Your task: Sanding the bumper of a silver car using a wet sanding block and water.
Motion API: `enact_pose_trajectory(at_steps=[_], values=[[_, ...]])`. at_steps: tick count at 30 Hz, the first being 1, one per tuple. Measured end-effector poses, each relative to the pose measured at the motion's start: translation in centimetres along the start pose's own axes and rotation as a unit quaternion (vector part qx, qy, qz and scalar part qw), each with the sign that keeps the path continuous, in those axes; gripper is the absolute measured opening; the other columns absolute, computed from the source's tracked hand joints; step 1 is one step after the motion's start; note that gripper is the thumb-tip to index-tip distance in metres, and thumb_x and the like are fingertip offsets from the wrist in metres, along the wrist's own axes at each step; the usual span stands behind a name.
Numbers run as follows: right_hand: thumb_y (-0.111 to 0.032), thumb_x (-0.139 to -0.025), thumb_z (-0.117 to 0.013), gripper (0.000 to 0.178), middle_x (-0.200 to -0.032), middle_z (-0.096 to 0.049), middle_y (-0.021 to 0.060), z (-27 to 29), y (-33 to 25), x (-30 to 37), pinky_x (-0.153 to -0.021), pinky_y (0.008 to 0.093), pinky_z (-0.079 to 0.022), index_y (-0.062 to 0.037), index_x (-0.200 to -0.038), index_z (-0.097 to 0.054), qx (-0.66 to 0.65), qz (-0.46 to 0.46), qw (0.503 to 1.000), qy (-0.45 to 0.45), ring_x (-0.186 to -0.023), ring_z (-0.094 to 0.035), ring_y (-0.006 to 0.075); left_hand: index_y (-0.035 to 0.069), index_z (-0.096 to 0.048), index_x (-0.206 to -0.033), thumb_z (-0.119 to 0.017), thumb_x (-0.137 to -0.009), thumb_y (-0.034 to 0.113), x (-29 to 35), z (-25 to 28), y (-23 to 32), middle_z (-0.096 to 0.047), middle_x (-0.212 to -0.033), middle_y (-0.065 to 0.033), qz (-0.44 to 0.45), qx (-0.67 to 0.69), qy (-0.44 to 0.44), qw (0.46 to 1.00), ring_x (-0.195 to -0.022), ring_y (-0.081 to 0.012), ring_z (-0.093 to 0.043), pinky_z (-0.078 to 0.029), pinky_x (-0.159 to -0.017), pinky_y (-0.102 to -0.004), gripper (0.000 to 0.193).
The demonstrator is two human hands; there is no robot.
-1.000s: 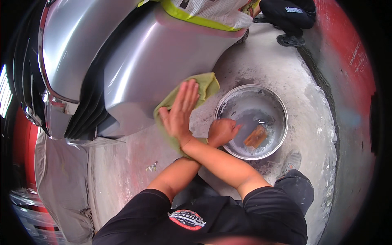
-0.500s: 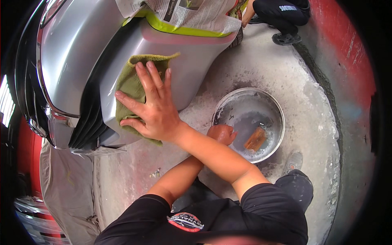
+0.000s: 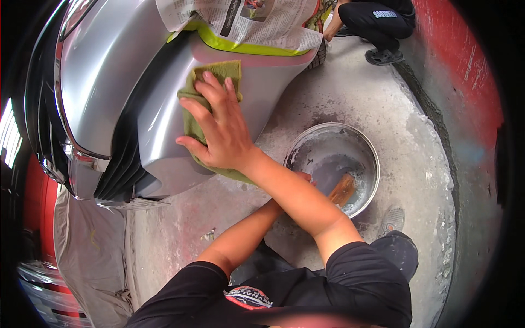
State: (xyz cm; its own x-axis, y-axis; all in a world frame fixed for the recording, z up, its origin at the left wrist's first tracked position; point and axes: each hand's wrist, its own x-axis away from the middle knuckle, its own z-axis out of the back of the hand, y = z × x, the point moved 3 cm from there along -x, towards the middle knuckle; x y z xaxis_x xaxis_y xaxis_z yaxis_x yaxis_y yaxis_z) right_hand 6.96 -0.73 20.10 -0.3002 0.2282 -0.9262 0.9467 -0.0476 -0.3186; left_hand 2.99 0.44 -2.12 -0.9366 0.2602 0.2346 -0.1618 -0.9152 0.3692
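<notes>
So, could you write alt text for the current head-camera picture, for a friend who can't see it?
A person's spread right hand lies on a green cloth against a silver car panel, below some newspaper. The right forearm crosses the left forearm, mostly hiding the left hand near a round basin holding a brown block; another person crouches beyond.

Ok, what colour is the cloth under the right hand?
The cloth under the right hand is olive green, showing best in the head view.
</notes>
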Motion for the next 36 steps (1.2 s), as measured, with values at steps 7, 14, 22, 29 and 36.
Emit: enact_pose_trajectory(at_steps=[7, 14, 22, 29, 36], values=[[-0.042, -0.077, -0.071, 0.058, -0.137, -0.035, 0.0275, -0.6, 0.6, -5.1, -0.109, 0.0609, -0.022, -0.0066, -0.12, -0.053, 0.039, -0.015, 0.999, 0.019, -0.13, -0.033, 0.0464, 0.005, -0.047, -0.06, -0.064, -0.091, 0.03, 0.2, -4.1, -4.0, -0.047, -0.061, -0.0068, -0.177, 0.187, 0.095, 0.962, -0.058, -0.0204, -0.045, -0.037, -0.057, -0.0408, 0.043], [-0.034, -0.075, -0.07, 0.056, -0.126, -0.043, 0.0347, -1.3, 1.3, -7.5, -0.109, 0.055, -0.025, 0.0023, -0.114, -0.051, 0.063, -0.066, 0.996, 0.022, -0.122, -0.038, 0.0492, 0.007, -0.04, -0.058, -0.065, -0.091, 0.027, 0.5, -1.2, -0.8, -0.039, -0.055, -0.0064, -0.084, 0.313, 0.036, 0.945, -0.053, -0.0164, -0.032, -0.031, -0.051, -0.039, 0.046], [-0.027, -0.072, -0.073, 0.057, -0.116, -0.05, 0.0196, 0.4, 1.8, -5.5, -0.098, 0.0464, -0.036, -0.0003, -0.118, -0.051, 0.029, -0.043, 0.992, 0.115, -0.109, -0.047, 0.0383, 0.004, -0.04, -0.056, -0.066, -0.087, 0.035, 0.6, 0.1, 0.7, -0.034, -0.05, -0.0109, -0.063, 0.116, 0.058, 0.99, -0.049, -0.0186, -0.029, -0.029, -0.048, -0.041, 0.052], [-0.022, -0.077, -0.068, 0.045, -0.112, -0.055, 0.0153, 2.2, 6.0, -2.3, -0.095, 0.0444, -0.036, -0.0024, -0.115, -0.054, 0.054, -0.074, 0.987, 0.132, -0.108, -0.048, 0.036, 0.004, -0.048, -0.062, -0.069, -0.086, 0.026, -0.2, -3.1, -4.2, -0.047, -0.062, -0.0082, -0.148, 0.153, 0.099, 0.972, -0.058, -0.0174, -0.037, -0.041, -0.057, -0.0356, 0.039], [-0.02, -0.078, -0.064, 0.035, -0.109, -0.054, 0.0149, 5.8, 11.7, 1.3, -0.097, 0.0458, -0.035, -0.0028, -0.107, -0.054, 0.103, -0.124, 0.972, 0.173, -0.109, -0.046, 0.0354, 0.007, -0.054, -0.125, -0.071, -0.076, 0.044, 1.2, -0.4, -1.8, -0.058, -0.127, -0.0171, 0.061, 0.022, 0.058, 0.996, -0.117, -0.0317, -0.055, -0.044, -0.095, -0.0412, 0.065]])
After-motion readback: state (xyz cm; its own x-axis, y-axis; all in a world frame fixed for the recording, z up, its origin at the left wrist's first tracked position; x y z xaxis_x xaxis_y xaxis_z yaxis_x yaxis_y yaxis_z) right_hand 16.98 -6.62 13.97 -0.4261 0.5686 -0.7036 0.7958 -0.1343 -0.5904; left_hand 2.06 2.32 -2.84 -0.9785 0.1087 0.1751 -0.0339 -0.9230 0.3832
